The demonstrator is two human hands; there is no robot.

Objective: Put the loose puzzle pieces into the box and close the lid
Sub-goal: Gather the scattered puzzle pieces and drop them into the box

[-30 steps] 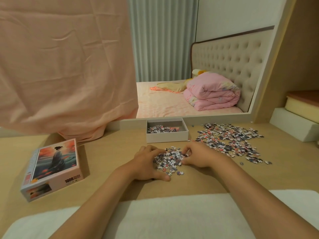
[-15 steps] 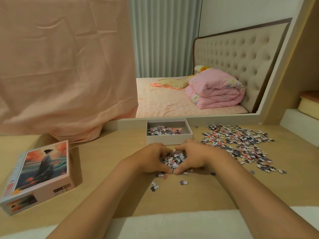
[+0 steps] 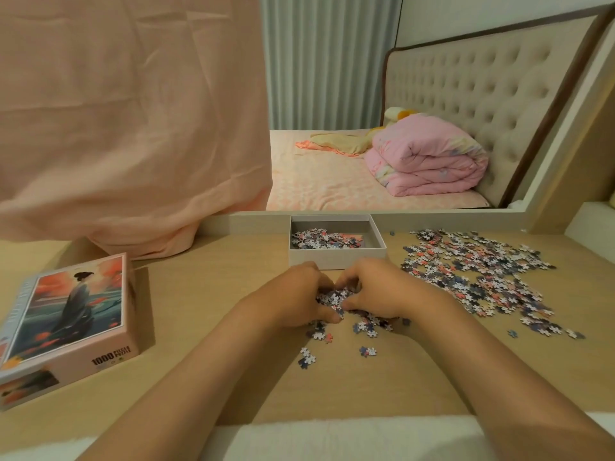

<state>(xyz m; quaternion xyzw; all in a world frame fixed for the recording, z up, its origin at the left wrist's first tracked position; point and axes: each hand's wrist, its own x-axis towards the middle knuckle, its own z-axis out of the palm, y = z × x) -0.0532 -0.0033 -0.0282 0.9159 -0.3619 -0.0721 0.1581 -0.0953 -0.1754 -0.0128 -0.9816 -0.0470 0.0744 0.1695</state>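
Because such thin, light cardboard slides and spills rather than holding together, the clump of pieces [image 3: 332, 299] probably wants cupping from beneath and from both sides, not pinching. The left hand [image 3: 299, 294] and right hand [image 3: 376, 287] curl around it, fingertips nearly meeting, just in front of the open box [image 3: 336, 259], which already holds some pieces. A few strays [image 3: 307, 356] lie on the table [image 3: 216, 294] nearer the person, suggesting the heap sheds easily. A large scatter [image 3: 476, 271] lies to the right; the lid [image 3: 66, 324] sits well apart at left.
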